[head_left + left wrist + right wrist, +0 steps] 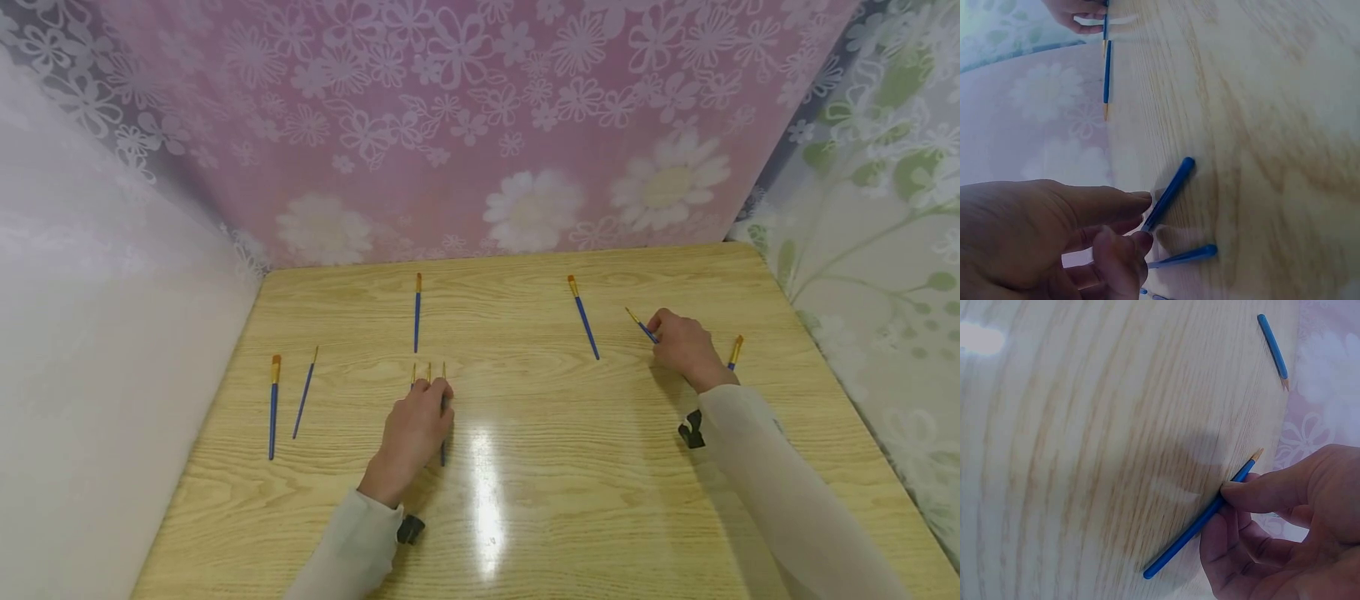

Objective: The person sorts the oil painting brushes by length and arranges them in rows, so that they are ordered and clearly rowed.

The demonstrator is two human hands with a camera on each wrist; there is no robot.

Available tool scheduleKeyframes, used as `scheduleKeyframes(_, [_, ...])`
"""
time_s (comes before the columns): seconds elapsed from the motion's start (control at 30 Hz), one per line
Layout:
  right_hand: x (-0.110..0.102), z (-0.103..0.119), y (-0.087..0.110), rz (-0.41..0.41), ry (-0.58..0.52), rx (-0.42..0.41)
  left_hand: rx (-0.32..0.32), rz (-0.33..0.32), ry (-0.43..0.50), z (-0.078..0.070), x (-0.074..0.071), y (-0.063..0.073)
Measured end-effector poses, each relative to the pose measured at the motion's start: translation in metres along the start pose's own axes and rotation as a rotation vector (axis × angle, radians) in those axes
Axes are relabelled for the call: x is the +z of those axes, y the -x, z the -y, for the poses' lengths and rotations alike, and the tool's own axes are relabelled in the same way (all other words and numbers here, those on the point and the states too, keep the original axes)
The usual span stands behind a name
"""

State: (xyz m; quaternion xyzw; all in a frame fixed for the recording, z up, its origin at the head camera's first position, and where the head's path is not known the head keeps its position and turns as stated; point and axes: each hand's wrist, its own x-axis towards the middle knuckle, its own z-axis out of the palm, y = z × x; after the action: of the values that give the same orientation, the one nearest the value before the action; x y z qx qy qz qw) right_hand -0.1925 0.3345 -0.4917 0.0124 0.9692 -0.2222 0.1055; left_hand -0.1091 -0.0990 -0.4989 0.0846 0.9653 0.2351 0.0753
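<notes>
With thumb and fingers, my left hand [412, 425] pinches a blue-handled paintbrush [1172, 190] at the middle of the table. A second paintbrush [1188, 255] lies close beside those fingers, and in the head view several thin brush tips stick out past the fingertips, their handles mostly hidden by the hand. On the right side, my right hand [684, 348] pinches a thin paintbrush [1191, 531] by its blue handle, near the gold ferrule. This brush slants close over the wood, its tip pointing to the far left in the head view.
The wood-grain table [555, 467] carries other paintbrushes: a flat one [273, 408] and a thin one [304, 396] at left, flat ones at the far middle [417, 317] and far right [583, 321], and one [735, 354] partly behind the right wrist. A floral curtain [480, 125] borders the far edge.
</notes>
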Motion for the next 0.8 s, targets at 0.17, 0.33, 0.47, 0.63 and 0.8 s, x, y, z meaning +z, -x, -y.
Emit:
scheduleKeyframes(0.17, [0.0, 0.0, 0.0, 0.0, -0.002, -0.001, -0.052, -0.01, 0.038, 0.008, -0.006, -0.003])
scheduleKeyframes(0.33, [0.0, 0.0, 0.001, 0.004, -0.008, -0.003, -0.08, -0.043, 0.069, 0.021, -0.018, -0.006])
scheduleKeyframes(0.47, [0.0, 0.0, 0.001, 0.007, -0.006, -0.002, -0.105, -0.066, 0.104, 0.04, -0.027, -0.009])
scheduleKeyframes(0.63, [-0.001, 0.001, 0.002, 0.013, -0.001, 0.006, -0.153, -0.108, 0.144, 0.07, -0.042, -0.01])
scheduleKeyframes(0.8, [0.0, 0.002, 0.001, 0.017, -0.001, 0.009, -0.193, -0.162, 0.17, 0.106, -0.057, -0.012])
